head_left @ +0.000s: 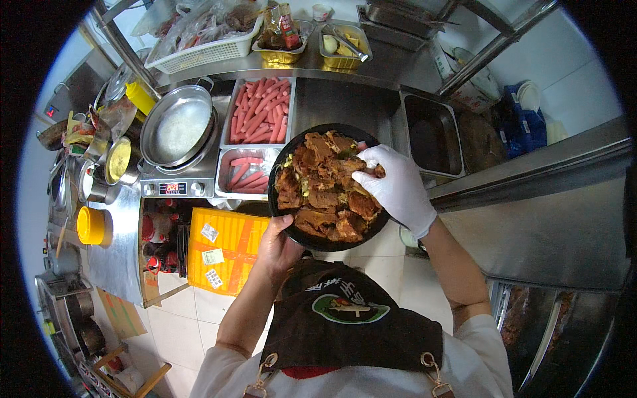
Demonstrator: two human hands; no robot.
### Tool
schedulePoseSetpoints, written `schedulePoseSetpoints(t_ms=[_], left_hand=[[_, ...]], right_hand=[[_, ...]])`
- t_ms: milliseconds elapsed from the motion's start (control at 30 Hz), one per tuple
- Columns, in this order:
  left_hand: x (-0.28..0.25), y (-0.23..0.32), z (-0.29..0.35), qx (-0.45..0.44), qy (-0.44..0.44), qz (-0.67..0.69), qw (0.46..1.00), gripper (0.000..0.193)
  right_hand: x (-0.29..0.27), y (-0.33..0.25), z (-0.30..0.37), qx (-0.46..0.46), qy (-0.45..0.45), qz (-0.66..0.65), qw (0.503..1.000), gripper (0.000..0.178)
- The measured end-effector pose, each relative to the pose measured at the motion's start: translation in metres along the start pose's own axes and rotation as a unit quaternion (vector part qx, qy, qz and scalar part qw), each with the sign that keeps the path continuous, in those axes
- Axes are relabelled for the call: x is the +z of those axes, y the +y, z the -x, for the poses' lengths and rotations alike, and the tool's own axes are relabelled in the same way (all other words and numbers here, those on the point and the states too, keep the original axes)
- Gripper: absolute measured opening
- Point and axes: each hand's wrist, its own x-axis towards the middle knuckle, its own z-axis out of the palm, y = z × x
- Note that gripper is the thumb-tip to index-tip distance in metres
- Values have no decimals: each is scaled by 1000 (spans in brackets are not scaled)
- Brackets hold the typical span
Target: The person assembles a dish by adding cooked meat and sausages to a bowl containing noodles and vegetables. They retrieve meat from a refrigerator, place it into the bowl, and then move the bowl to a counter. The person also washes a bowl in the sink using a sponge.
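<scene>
A round black bowl (274,200) full of browned meat pieces (318,147) is held in front of me, above the counter's near edge. Small pale yellow-green bits show among the meat. My left hand (277,244) is bare and closed on the bowl's near left rim, its thumb over the edge. At the right side, my right hand (396,187) wears a thin white glove. Its thumb and fingers reach over the rim and close around a chunk of meat. The undersides of the right fingers are partly hidden.
Left of the bowl, metal trays hold pink sausages (260,109). Beyond them, a steel pan (178,125) sits on an induction cooker (174,188). A dark rectangular tray (434,132) is set at the right. An orange crate (224,249) stands below the counter.
</scene>
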Motion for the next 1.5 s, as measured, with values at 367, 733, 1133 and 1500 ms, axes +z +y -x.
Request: schedulePoseSetpoints(t_ms=[367,733,1133,1500], left_hand=[[-119,-34,-87,-57,3,29,998,55],[-175,-52,-178,-67,8,-48,997,55],[-195,-56,-260,18,129,-327,936,51],[-190,-61,-220,42,181,-337,923,51]], right_hand=[[68,117,14,102,187,101,972,34],[157,268,8,313,77,6,947,17],[207,337,-5,432,126,-116,886,21],[221,264,-2,305,-39,109,945,28]])
